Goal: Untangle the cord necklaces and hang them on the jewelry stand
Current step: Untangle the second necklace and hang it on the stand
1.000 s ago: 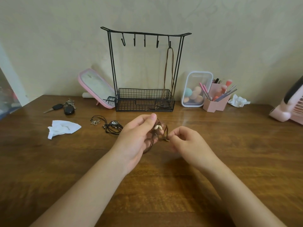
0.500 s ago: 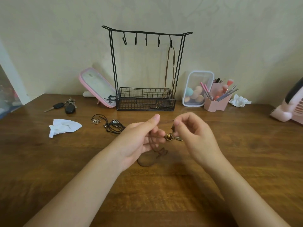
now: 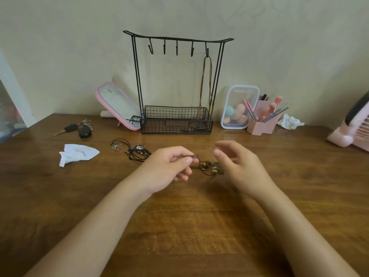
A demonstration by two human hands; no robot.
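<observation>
My left hand [image 3: 169, 166] pinches the brown cord of a beaded necklace [image 3: 207, 166] over the middle of the wooden table. Its beads and pendant dangle just right of my fingers. My right hand [image 3: 237, 164] hovers beside the pendant with fingers spread, holding nothing. A tangle of black cord necklaces [image 3: 135, 151] with a flower pendant lies left of my left hand. The black wire jewelry stand [image 3: 177, 80] rises at the back by the wall. One brown cord necklace [image 3: 206, 84] hangs from its rightmost hook into the basket.
Keys [image 3: 79, 127] and a crumpled white tissue [image 3: 76, 153] lie at the left. A pink mirror [image 3: 117, 104] leans beside the stand. A clear box of sponges [image 3: 238, 106], a pink brush holder [image 3: 263, 120], another tissue [image 3: 290, 121] and a pink fan [image 3: 353, 126] stand at the right.
My right hand let go of the pendant and opened, drifting slightly right. My left hand kept the cord, and the beads now dangle from it.
</observation>
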